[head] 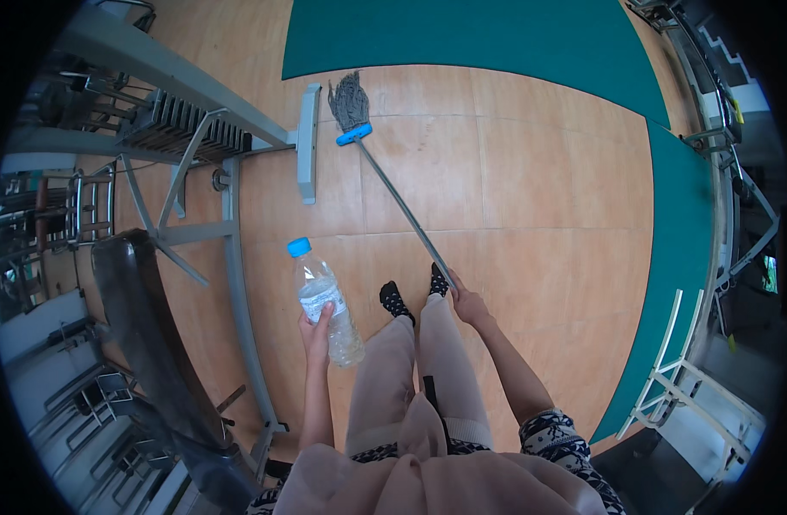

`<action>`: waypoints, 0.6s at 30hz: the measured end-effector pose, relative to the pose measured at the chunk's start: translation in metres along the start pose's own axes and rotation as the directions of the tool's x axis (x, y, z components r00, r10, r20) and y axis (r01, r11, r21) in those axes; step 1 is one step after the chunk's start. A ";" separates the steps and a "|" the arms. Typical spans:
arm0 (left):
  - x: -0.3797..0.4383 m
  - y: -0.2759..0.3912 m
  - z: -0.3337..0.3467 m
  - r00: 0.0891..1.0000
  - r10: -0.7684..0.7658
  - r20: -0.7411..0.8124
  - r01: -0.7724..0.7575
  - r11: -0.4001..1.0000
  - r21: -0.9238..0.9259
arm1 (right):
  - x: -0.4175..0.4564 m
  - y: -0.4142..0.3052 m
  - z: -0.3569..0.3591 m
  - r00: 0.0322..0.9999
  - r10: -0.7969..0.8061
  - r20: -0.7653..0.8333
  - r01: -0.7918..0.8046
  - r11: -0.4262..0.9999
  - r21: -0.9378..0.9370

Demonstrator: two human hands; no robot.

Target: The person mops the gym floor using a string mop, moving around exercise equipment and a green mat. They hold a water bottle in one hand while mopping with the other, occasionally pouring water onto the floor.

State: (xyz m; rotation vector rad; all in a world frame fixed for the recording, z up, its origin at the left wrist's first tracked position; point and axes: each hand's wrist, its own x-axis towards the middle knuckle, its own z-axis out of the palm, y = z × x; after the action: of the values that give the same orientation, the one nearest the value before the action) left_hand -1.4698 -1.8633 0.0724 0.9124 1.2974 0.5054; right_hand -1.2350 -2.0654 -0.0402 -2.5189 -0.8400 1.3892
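A clear plastic bottle with a blue cap and a pale label is gripped in my left hand. Clear liquid shows inside it, and the bottle leans to the left. My right hand is closed around the upper part of a mop's metal handle. The handle slants away to the far left, down to a blue mop clamp. Grey mop strings lie on the floor beyond the clamp, beside the foot of a grey machine frame.
A weight machine with stacked plates and a black padded bench stands along the left. Green mats cover the floor at the far side and right. A white metal rack is at the lower right. Tan flooring lies before me.
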 end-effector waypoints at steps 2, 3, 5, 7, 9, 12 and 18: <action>-0.001 -0.001 -0.001 1.000 0.008 -0.010 -0.008 1.000 0.023 | -0.077 0.033 0.009 0.999 0.007 0.043 -0.007 1.000 0.015; 0.000 -0.004 0.000 1.000 -0.006 -0.011 0.006 1.000 0.014 | -0.120 0.048 0.009 0.995 0.055 0.087 -0.056 0.998 0.010; 0.002 -0.011 0.001 0.999 -0.039 -0.018 0.039 0.999 -0.002 | -0.199 0.061 -0.004 0.969 0.169 0.178 -0.164 0.986 -0.044; 0.001 -0.013 0.004 0.999 -0.054 0.003 0.054 0.998 -0.032 | -0.259 0.098 0.015 0.990 0.124 0.066 -0.125 0.992 0.014; 0.000 -0.013 0.003 0.999 -0.038 -0.006 0.037 0.997 -0.063 | -0.259 0.093 0.013 0.877 0.358 0.319 -0.460 0.817 0.348; -0.003 -0.012 -0.002 0.996 0.046 -0.071 -0.052 0.994 -0.091 | -0.226 0.050 0.002 0.785 0.355 0.507 -0.619 0.440 0.650; -0.003 0.005 -0.016 0.965 0.237 -0.115 -0.243 0.969 -0.037 | -0.048 0.006 0.041 0.998 -0.061 -0.035 0.067 0.971 0.231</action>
State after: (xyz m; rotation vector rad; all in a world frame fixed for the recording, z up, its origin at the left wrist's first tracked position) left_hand -1.4850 -1.8577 0.0781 1.0166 1.2725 0.7844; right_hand -1.2863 -2.1016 -0.0304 -2.3092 -0.7016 1.3430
